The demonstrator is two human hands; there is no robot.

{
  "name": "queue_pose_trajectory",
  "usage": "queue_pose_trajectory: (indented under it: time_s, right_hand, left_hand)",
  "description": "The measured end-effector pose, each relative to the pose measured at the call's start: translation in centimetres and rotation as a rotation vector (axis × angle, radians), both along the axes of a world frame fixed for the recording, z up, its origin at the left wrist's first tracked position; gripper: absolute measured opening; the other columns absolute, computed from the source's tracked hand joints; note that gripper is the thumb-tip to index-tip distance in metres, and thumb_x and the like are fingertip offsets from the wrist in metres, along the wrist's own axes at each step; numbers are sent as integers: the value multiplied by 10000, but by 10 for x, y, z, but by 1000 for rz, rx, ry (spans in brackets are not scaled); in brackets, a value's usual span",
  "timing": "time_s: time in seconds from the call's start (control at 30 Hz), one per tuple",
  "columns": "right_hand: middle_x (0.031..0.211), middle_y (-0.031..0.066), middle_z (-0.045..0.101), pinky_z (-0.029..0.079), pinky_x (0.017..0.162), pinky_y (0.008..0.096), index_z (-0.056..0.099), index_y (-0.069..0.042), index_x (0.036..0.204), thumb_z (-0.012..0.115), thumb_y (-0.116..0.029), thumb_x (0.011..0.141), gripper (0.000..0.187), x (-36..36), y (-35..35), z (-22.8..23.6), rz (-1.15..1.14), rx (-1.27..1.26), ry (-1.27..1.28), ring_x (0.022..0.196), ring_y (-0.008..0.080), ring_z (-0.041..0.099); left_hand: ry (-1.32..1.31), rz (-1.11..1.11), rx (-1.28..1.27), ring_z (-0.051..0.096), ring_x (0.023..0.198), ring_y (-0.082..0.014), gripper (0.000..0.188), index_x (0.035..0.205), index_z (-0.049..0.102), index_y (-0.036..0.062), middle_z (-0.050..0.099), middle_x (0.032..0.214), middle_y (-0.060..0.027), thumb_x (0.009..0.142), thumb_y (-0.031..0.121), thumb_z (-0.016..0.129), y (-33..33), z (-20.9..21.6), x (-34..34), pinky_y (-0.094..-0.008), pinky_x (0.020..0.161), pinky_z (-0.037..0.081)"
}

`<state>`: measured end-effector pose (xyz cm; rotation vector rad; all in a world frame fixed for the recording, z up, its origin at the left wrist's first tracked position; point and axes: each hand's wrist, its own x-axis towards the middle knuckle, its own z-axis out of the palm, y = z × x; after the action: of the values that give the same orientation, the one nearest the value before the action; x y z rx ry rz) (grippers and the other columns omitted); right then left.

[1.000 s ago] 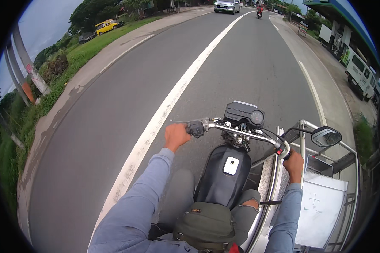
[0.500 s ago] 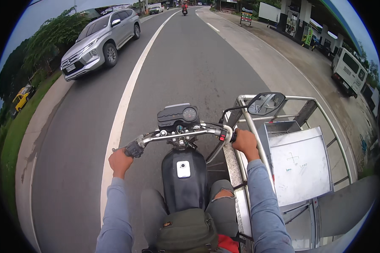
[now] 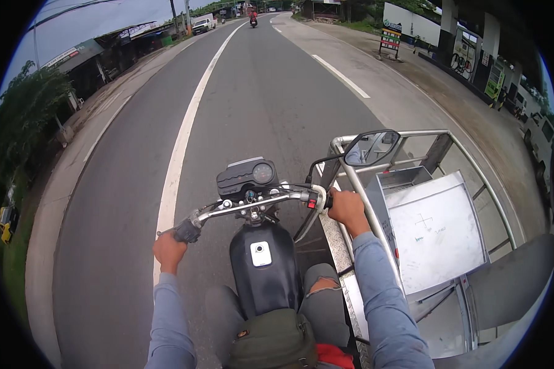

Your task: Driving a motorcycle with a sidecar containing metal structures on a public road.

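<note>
Steer handlebar (image 3: 283, 198) evenly, with left hand (image 3: 169, 251) curled fully around its eight-o'clock end and right hand (image 3: 349, 213) around its three-o'clock end, gripping without strain.

Silver handlebar (image 3: 218, 213), black fuel tank (image 3: 264, 292), grey-blue sleeves (image 3: 388, 295), olive bag (image 3: 274, 341), seemingly yellow vehicle (image 3: 6, 224)

My left hand (image 3: 170, 251) and right hand (image 3: 349, 213) hid my fingertips; the lower edge cut off my bag (image 3: 274, 341); the distant rider (image 3: 253, 16) was indistinctly small.
</note>
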<state>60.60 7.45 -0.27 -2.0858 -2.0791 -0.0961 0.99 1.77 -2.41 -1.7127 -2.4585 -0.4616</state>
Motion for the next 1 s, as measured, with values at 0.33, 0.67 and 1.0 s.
queue_pose_trajectory:
  time_s: [0.33,0.67,1.0]
  right_hand:
    - [1015,221,870,682,899,595,851,-157,1276,836,-213,832,448,3,10,-8,-17,-33,47,982,452,860]
    - [995,225,869,683,894,598,846,-141,1242,841,-212,817,431,2,7,-6,-18,6,83,970,458,862]
    - [1053,201,881,690,924,563,834,-133,1244,869,-217,844,410,3,3,1,22,-68,54,1043,414,877]
  left_hand:
    - [-40,-43,20,855,1076,-433,354,1158,934,138,892,1113,-203,836,275,886,-2,-1,-2,-551,940,667]
    - [8,-22,-16,855,1074,-436,432,1219,932,125,893,1118,-206,808,255,898,-3,3,-1,-536,951,671]
    - [-32,-16,-50,861,1052,-420,445,1280,931,167,900,1116,-188,852,267,860,-9,12,4,-539,950,673]
